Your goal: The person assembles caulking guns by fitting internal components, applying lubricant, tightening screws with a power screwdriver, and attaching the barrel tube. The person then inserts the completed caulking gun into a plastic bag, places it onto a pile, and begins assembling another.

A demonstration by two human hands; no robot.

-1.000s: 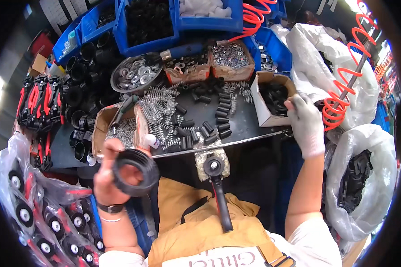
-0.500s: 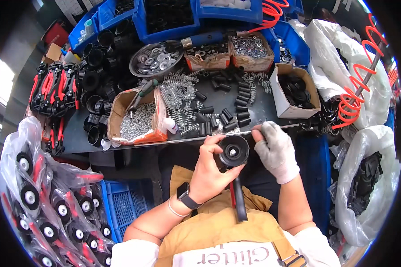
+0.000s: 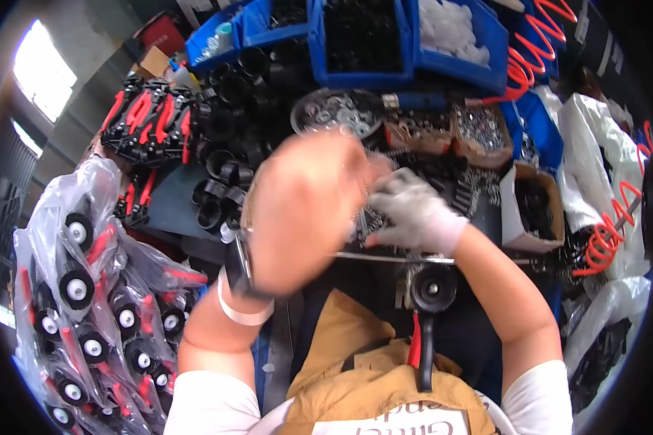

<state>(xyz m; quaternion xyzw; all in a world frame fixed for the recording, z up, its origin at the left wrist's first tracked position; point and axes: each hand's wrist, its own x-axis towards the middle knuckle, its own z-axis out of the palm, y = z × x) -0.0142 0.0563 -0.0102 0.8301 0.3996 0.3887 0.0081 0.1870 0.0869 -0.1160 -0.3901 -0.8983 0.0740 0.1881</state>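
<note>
My left hand (image 3: 305, 210) is raised close to the camera over the front of the bench. It is smeared by motion, and its fingers are too blurred to read. Beside it, my right hand (image 3: 417, 217), in a pale glove with bare fingertips, reaches over the metal springs and black tubes. Its thumb and fingers are apart, with no held thing visible. Below the bench edge a tool with a round black cup-like head (image 3: 433, 288) and a red and a black handle (image 3: 426, 355) stands over my lap. Neither hand touches it. Black tubes (image 3: 463, 194) lie right of the glove.
Blue bins (image 3: 457, 69) line the back. A metal bowl of washers (image 3: 341, 119), boxes of small parts (image 3: 482, 138) and a white box (image 3: 531, 210) hold parts. Red-handled tools (image 3: 149, 119) stand left. Plastic-wrapped tools (image 3: 87, 290) stand lower left. A coiled red hose (image 3: 609, 239) hangs right.
My left hand has let go of the round-headed tool and risen over the bench. My right hand has moved forward and left to the springs and tubes. The whole view has shifted.
</note>
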